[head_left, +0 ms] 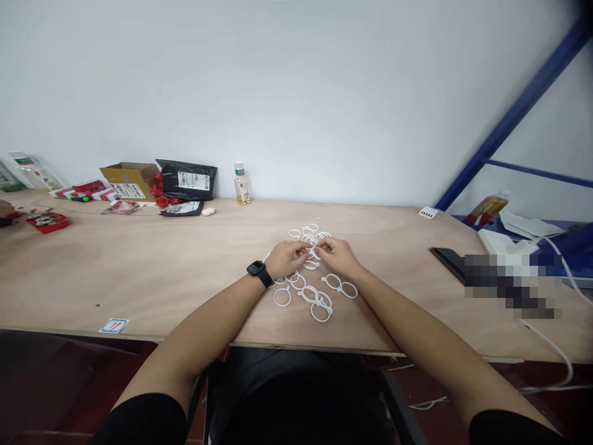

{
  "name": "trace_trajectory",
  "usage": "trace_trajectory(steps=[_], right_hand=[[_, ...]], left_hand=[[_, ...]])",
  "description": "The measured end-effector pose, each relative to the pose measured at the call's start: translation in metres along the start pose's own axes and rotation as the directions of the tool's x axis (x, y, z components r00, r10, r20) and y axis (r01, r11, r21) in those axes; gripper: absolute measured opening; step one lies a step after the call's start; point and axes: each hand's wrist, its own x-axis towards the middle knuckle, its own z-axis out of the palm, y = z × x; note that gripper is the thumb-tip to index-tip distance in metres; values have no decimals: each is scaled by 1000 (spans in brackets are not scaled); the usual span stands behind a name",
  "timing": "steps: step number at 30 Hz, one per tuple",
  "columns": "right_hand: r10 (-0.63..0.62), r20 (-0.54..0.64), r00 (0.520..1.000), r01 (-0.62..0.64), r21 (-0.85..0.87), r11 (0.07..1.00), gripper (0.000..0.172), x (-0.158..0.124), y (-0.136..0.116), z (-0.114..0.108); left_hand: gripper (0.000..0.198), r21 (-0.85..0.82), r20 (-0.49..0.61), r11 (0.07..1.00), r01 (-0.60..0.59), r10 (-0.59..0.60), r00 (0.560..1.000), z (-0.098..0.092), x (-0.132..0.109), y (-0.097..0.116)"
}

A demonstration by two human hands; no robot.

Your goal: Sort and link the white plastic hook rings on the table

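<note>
Above the middle of the table, my left hand point(284, 258) and my right hand point(340, 256) meet with fingertips nearly touching. Both are closed in a pinch on a white plastic ring point(314, 254), which is partly covered by the fingers. More white rings with small round tabs lie around them. Behind the hands is a loose cluster of rings point(295, 233). Nearer to me lie a single ring point(282, 306), a linked pair point(349, 299) and several overlapping rings point(320, 320). A black watch point(260, 272) is on my left wrist.
Along the wall stand a bottle point(242, 188), a black parcel bag point(185, 180) and an open cardboard box point(152, 176). At the left is a red tray point(49, 230) of small parts, near another person's hand point(5, 208). A phone point(447, 261) and white cable point(553, 346) lie right.
</note>
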Motion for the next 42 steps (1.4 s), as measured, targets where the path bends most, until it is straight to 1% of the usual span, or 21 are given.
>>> trace_trajectory(steps=[3, 5, 7, 10, 13, 15, 22, 28, 31, 35, 37, 38, 40, 42], right_hand=[[-2, 44, 999, 1, 30, 1000, 15, 0, 1, 2], [1, 69, 998, -5, 51, 999, 15, 0, 3, 3], [16, 92, 996, -23, 74, 997, 16, 1, 7, 5], [45, 133, 990, -66, 152, 986, 17, 2, 12, 7], [52, 175, 983, -91, 221, 971, 17, 2, 16, 9], [53, 187, 981, -96, 233, 968, 17, 2, 17, 9], [70, 219, 973, -129, 271, 954, 19, 1, 12, 9], [45, 265, 963, -107, 226, 968, 18, -2, 3, 9], [38, 265, 963, -97, 214, 972, 15, -3, -1, 9], [28, 264, 964, -86, 208, 974, 14, -4, -1, 10], [24, 249, 968, -73, 191, 979, 15, -3, 0, 9], [30, 219, 975, -69, 170, 983, 15, -2, 1, 9], [72, 99, 992, -82, 100, 992, 14, 1, 6, 6], [139, -51, 989, -139, 14, 990, 13, 5, 13, 3]], left_hand=[[22, 55, 10, 992, -114, 114, 993, -3, 1, 3], [21, 82, 18, 982, -167, 166, 986, -4, 2, 3], [21, 80, 7, 978, -193, 193, 981, -5, 3, 3], [23, 30, 12, 975, -222, 222, 975, -5, 3, 2], [24, -18, 38, 974, -226, 227, 973, -5, 3, 2], [25, -32, 50, 977, -212, 213, 976, -6, 3, 3], [25, -1, 84, 991, -133, 133, 988, -9, 2, 9], [23, 59, 120, 974, -217, 209, 971, -10, 2, 13], [22, 83, 139, 971, -226, 213, 967, -10, 3, 15], [17, 73, 136, 974, -214, 203, 970, -10, 2, 13], [17, 77, 115, 978, -192, 182, 976, -9, 2, 11], [18, 85, 94, 981, -175, 167, 981, -9, 2, 10], [22, 109, 30, 985, -133, 130, 991, -8, 1, 9], [24, 136, -36, 987, -89, 95, 995, -7, 1, 9]])
